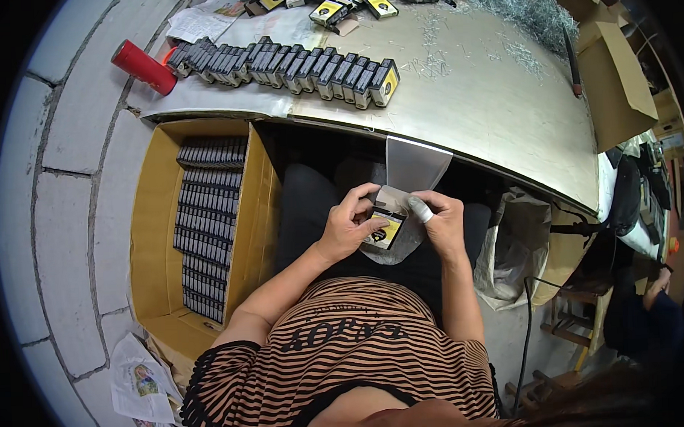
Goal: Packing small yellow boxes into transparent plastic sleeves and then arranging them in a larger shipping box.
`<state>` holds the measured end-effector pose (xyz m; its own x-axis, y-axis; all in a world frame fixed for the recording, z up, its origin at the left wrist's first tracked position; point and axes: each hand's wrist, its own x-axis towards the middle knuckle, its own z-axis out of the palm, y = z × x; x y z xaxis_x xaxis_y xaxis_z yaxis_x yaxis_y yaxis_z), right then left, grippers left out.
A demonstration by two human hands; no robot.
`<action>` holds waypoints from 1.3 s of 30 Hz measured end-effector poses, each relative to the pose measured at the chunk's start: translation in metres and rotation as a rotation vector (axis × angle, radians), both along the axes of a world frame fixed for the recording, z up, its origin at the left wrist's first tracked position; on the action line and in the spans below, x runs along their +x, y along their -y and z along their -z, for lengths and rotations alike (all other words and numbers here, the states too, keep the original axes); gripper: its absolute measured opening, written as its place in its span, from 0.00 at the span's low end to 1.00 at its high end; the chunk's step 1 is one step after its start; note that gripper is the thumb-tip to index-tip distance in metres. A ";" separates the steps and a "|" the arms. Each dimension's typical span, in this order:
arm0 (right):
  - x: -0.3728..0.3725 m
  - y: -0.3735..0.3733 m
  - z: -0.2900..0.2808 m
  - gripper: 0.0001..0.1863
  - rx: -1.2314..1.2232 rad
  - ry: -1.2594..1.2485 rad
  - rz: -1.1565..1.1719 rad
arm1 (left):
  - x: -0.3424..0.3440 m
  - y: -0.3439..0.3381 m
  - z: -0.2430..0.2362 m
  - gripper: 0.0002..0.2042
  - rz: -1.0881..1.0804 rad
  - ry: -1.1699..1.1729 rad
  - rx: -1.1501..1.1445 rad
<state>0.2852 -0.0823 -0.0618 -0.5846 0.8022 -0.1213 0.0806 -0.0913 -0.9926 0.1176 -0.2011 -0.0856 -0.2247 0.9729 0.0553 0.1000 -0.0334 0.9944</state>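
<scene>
Over my lap, my left hand [348, 227] grips a small yellow-and-black cardboard box [389, 234] by its left side, thumb across the front. The box's top flap [393, 197] stands up, open. My right hand [442, 219], with a pale wrap on its thumb, pinches the flap's right edge between thumb and fingers. Whatever is inside the box cannot be made out. Beneath the box lies clear plastic [392, 255] on my lap. A pale, stiff-looking sheet [418, 164] hangs from the table edge just beyond my hands.
A long row of similar boxes [299, 70] lines the metal-topped table [481, 96]. Loose thin metal pins [519, 10] heap at its far right. At my left stands an open carton [150, 220] packed with boxes. A red cylinder [142, 66] lies far left. Another person's hand [656, 287] shows at right.
</scene>
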 end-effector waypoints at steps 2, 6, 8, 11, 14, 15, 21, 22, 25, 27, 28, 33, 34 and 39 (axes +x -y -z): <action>0.000 -0.009 -0.014 0.06 -0.014 0.046 -0.104 | -0.004 -0.002 0.000 0.26 0.026 -0.053 0.034; 0.000 -0.029 -0.046 0.05 0.027 0.052 -0.333 | -0.011 -0.003 -0.010 0.25 -0.094 0.172 0.197; 0.003 -0.053 -0.058 0.04 0.202 0.043 -0.268 | -0.022 -0.011 -0.015 0.23 -0.169 0.183 0.180; -0.003 -0.081 -0.046 0.07 0.643 0.387 0.042 | -0.027 -0.014 -0.022 0.18 -0.281 0.197 0.154; -0.007 -0.084 -0.053 0.08 0.649 0.285 0.012 | -0.029 -0.007 -0.018 0.16 -0.210 0.057 0.142; -0.007 -0.092 -0.050 0.08 0.635 0.239 0.001 | -0.026 -0.010 -0.017 0.12 -0.236 0.147 0.108; -0.006 -0.072 -0.043 0.06 0.473 0.170 0.049 | -0.006 -0.033 -0.038 0.13 -0.220 -0.238 0.267; -0.007 -0.067 -0.040 0.06 0.466 0.167 0.053 | 0.000 -0.038 -0.041 0.17 -0.206 -0.283 0.294; -0.004 -0.058 -0.023 0.05 0.047 -0.138 0.058 | 0.008 -0.053 -0.050 0.25 -0.099 -0.448 0.375; -0.008 -0.047 -0.013 0.06 -0.073 -0.272 0.071 | 0.017 -0.052 -0.045 0.25 -0.043 -0.411 0.348; -0.010 -0.041 -0.012 0.08 -0.193 -0.401 0.074 | 0.020 -0.052 -0.042 0.25 -0.013 -0.390 0.330; -0.008 -0.023 -0.011 0.11 -0.406 -0.460 0.017 | 0.022 -0.054 -0.030 0.21 0.005 -0.496 0.333; -0.005 -0.023 -0.008 0.11 -0.413 -0.464 0.020 | 0.022 -0.054 -0.028 0.20 -0.010 -0.517 0.325; 0.005 -0.019 -0.002 0.08 -0.223 -0.360 0.072 | 0.028 -0.054 -0.024 0.23 -0.099 -0.224 0.181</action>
<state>0.2898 -0.0636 -0.0603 -0.5647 0.8198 -0.0953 -0.2815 -0.2999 -0.9115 0.1453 -0.1472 -0.0618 -0.2807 0.9166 0.2846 0.3275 -0.1872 0.9261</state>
